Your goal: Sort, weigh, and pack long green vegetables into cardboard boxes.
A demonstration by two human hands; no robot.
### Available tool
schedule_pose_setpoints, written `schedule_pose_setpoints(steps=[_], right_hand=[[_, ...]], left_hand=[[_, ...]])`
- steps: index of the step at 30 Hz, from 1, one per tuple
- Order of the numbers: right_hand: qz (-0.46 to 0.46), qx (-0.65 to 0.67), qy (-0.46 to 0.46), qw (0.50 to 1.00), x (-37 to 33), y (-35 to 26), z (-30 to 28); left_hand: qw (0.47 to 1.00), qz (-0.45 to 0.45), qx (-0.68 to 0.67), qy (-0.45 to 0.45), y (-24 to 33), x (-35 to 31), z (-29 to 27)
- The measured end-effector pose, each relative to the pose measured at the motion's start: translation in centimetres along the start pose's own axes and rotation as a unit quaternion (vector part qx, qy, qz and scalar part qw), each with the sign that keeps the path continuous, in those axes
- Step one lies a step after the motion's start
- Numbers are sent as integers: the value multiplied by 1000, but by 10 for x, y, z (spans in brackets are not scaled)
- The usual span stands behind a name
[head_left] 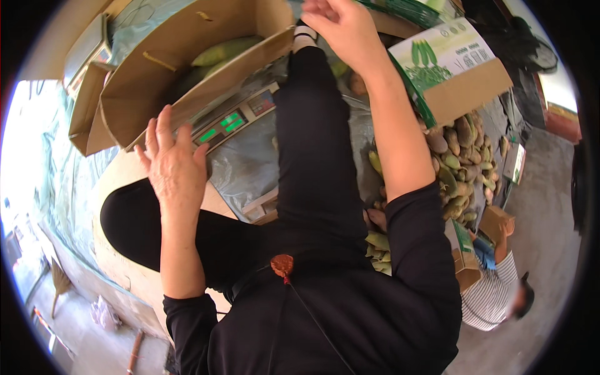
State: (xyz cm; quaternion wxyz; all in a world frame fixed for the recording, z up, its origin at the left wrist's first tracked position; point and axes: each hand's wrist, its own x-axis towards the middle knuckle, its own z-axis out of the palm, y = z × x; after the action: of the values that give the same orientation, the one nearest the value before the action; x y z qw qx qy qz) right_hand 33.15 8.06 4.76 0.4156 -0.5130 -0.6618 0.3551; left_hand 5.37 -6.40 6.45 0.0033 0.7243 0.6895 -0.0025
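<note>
- Standing open-topped at eleven o'clock: cardboard box [250,65], seemingly resting on the scale [222,126].
- Done, by appearance: several long green vegetables [226,50] inside; scale display lit.
- Left, by judgement: bare space remains inside the box; top not yet closed.
- Left hand [169,165], nine o'clock: fingers spread, nothing in the grasp, tips at the box's near wall; contact uncertain.
- Right hand [337,25], between twelve and one: fingers loosely bent, partly cut off; cannot tell whether it holds anything.
- Leg [315,137], twelve o'clock: stands between box and vegetable heap [465,156], the latter near three, a possible obstruction.
- Printed carton [459,69], two o'clock.
- Co-worker in striped shirt [490,300], four o'clock.
- Broom [60,281], eight o'clock.
</note>
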Motion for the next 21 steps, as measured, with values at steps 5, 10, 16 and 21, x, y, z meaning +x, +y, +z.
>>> schedule_pose_setpoints(steps=[5,10,16,21], right_hand=[[154,-70,122,978,-115,133,-23],[368,-168,-12,915,-232,205,23],[319,-287,-29,903,-258,213,51],[136,-417,-161,884,-218,207,70]], left_hand=[[999,15,29,8,7,3,2],[1000,17,14,20,4,3,3],[999,21,14,37,10,6,7],[999,0,18,41,5,7,7]])
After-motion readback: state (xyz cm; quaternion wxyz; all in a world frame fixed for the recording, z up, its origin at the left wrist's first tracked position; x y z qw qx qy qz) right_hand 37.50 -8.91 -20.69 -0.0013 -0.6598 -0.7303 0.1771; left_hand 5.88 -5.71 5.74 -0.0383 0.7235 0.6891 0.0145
